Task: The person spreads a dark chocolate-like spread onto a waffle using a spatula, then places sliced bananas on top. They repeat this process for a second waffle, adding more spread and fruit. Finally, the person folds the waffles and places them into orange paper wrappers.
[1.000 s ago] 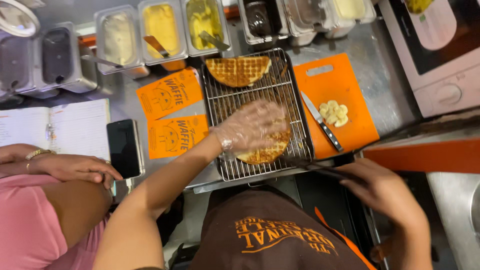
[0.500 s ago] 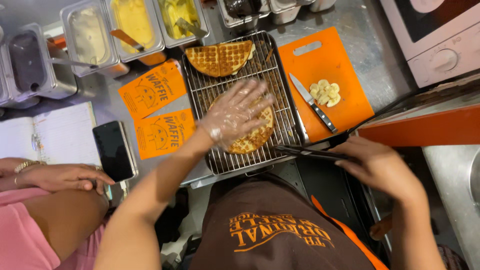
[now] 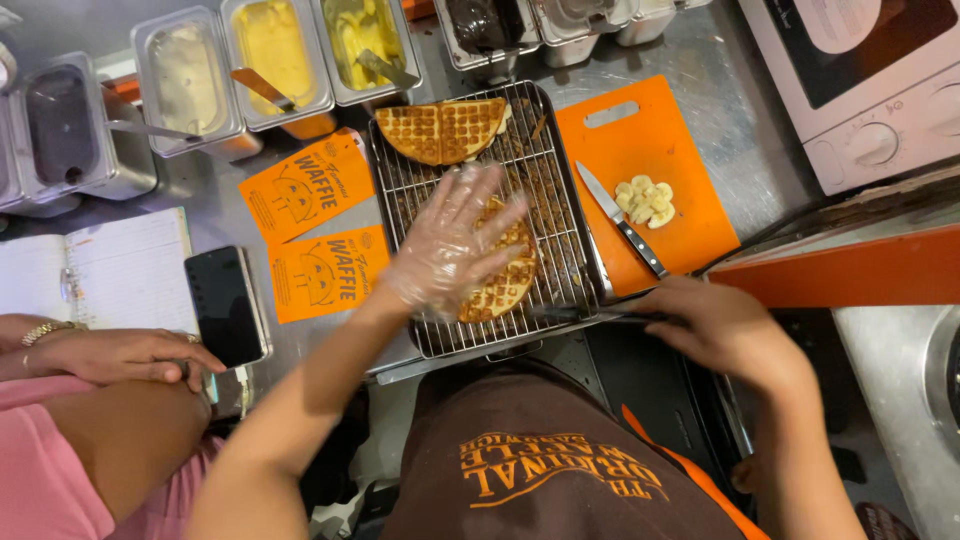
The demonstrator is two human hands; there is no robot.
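1. The left hand, in a clear plastic glove, lies with fingers spread flat on a waffle on the wire rack.
2. The right hand has its fingers closed round dark tongs at the rack's near edge.
3. The steel table carries an orange cutting board with a knife on the right and topping tubs along the far side.
4. Another person's hand rests near left, beside a phone.

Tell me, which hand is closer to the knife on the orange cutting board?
The right hand: it sits just below the knife, near its handle end. The gloved left hand rests on a waffle farther left.
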